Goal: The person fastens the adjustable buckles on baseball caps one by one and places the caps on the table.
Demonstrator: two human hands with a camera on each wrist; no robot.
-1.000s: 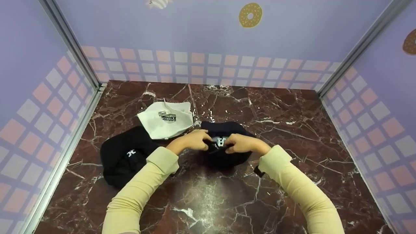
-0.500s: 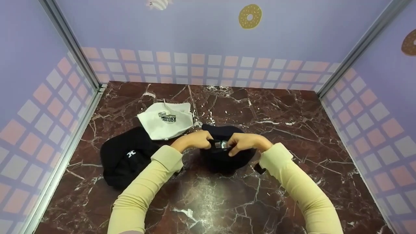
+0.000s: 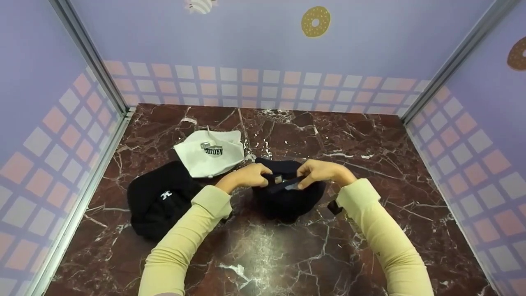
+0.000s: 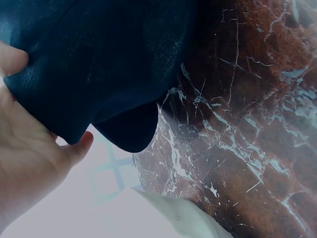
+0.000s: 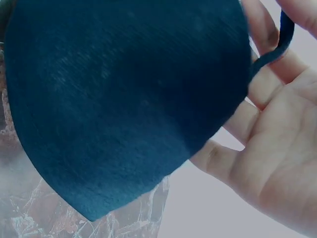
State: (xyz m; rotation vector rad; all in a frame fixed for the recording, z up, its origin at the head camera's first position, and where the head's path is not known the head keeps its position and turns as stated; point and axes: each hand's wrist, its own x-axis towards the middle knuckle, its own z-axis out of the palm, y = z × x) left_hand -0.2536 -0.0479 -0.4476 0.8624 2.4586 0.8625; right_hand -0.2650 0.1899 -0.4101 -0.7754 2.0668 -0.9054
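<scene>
Dark cap (image 3: 287,203), rounded fabric crown (image 5: 114,99), narrow strap (image 5: 281,49) between fingers (image 5: 266,87)

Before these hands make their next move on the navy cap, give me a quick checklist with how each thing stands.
1. Left hand gripping the navy cap by its edge: ok.
2. Right hand pinching the strap: ok.
3. Strap fully fastened: cannot tell, the fingers partly hide it.
4. White cap apart from the navy cap: ok, a gap shows.
5. Black cap fully visible in the head view: not ok, an arm covers part of it.
</scene>
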